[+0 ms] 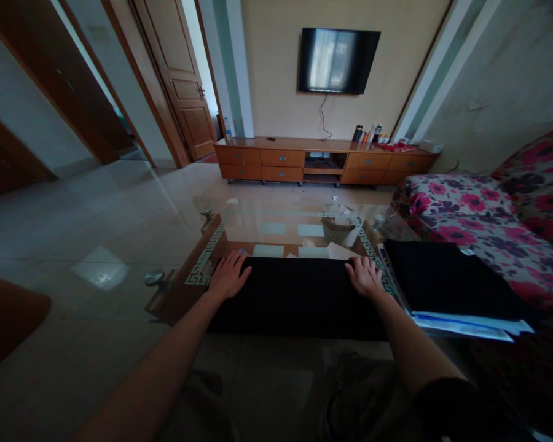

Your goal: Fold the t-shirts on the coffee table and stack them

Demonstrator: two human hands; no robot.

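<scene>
A black cloth (299, 298), folded into a wide band, lies along the near side of the glass coffee table (244, 212). Its front edge reaches the table's near end. My left hand (229, 273) rests on the cloth's far left corner, fingers spread and pointing away from me. On the far right corner lies my right hand (365, 275), flat with its fingers apart. Neither hand visibly grips the fabric. To the right of my right hand, another folded black cloth (447, 273) sits on top of some light blue and white flat items (470, 324).
A floral sofa (470, 202) stands close on the right. Beyond the table is a low wooden TV cabinet (281, 156) with bottles (368, 134) on it, under a wall-mounted television (338, 61). A brown rounded piece of furniture (9, 319) is at the left.
</scene>
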